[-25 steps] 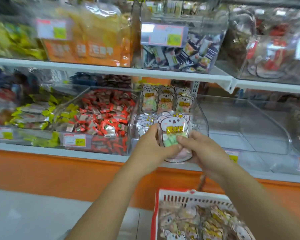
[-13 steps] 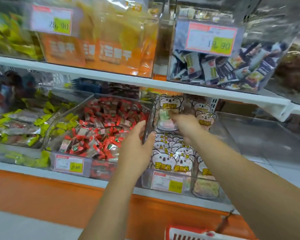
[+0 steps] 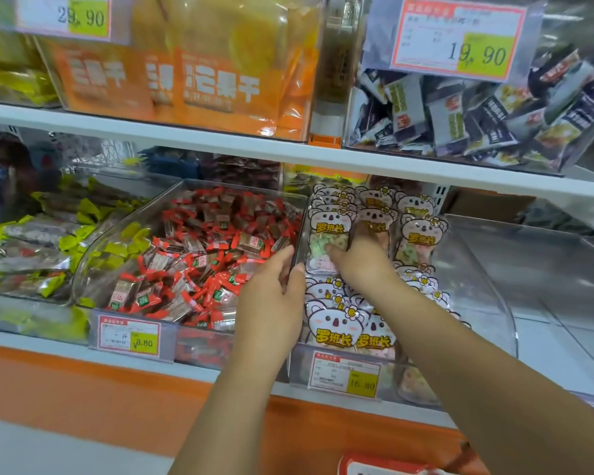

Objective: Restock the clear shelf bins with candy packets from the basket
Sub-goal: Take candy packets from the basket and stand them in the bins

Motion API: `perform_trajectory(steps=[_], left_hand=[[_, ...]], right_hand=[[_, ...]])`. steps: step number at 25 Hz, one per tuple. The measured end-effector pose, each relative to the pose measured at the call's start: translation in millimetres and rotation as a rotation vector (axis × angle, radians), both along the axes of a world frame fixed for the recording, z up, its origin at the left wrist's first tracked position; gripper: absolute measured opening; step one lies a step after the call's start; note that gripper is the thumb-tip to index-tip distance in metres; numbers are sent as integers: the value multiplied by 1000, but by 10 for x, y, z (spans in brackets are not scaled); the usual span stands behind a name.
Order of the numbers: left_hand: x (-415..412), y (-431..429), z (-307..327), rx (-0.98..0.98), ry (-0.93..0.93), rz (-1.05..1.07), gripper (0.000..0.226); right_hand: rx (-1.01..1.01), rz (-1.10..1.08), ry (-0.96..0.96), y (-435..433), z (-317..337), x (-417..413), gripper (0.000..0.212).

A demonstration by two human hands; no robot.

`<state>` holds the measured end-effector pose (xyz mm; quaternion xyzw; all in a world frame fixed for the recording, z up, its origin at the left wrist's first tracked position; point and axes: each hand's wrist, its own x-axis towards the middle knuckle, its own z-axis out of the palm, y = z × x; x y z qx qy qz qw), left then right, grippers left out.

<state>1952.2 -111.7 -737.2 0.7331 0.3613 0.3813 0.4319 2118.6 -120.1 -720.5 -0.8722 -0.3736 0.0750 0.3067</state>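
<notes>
**A:** Where is the koala-shaped clear candy packet with the yellow lettering?

**B:** It stands upright in the clear plastic shelf bin, in the left column toward the back. Its foot is just above the overlapping front koala packets. Pale green and pink sweets show through its window.

**A:** Which hand has it?

**B:** The right hand. The thumb lies low across the packet's front and the fingers run up behind its right edge, so the packet is pinched between them. The forearm comes in from the lower right and reaches over the bin's front wall, with the wrist nearly straight.

**A:** And the left hand?

**B:** It holds nothing. The fingers are loosely extended and close together, pointing up and to the right. The fingertips are at the top of the bin's left wall, and the thumb tip sits just beside the packet's lower left corner. That forearm rises from the bottom centre.

**A:** What surrounds the bin?

**B:** More standing koala packets fill the columns to the right of the held one. A white-and-yellow price label reading 16.80 is fixed to the front. The neighbouring bin on the left is heaped with small red-wrapped candies, and beyond it lie yellow-green wrapped bars. The white shelf board above carries large orange bags and a bin of dark sachets. The red basket rim shows at the bottom edge.
</notes>
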Motion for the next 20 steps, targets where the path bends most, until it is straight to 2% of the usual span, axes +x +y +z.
perform_trajectory(steps=[4,7,9,11,12,15,16,18,20], left_hand=[[11,-6,6,-11,1,10,42],[-8,-72,79,31,1,59,42],[-43,-226,172,155,-16,114,39],[-93,-487,243,255,-46,120,36],[-122,-645,257,275,-71,95,35],[-142,-1106,135,330,-87,-66,33],[-119,-1285,20,344,-49,-154,32],[-99,-1589,-271,307,71,-345,33],[-97,-1844,-635,192,307,-505,37]], right_hand=[[-57,1,47,-55,125,-18,76],[-18,24,47,-352,325,-100,48],[111,66,42,-653,398,-181,37],[279,106,61,-1030,394,-266,50],[362,121,84,-1250,363,-311,46],[511,100,176,-2018,194,-461,13],[518,66,182,-2309,65,-497,15],[463,1,219,-2808,-307,-509,19],[288,-84,303,-3219,-771,-488,12]])
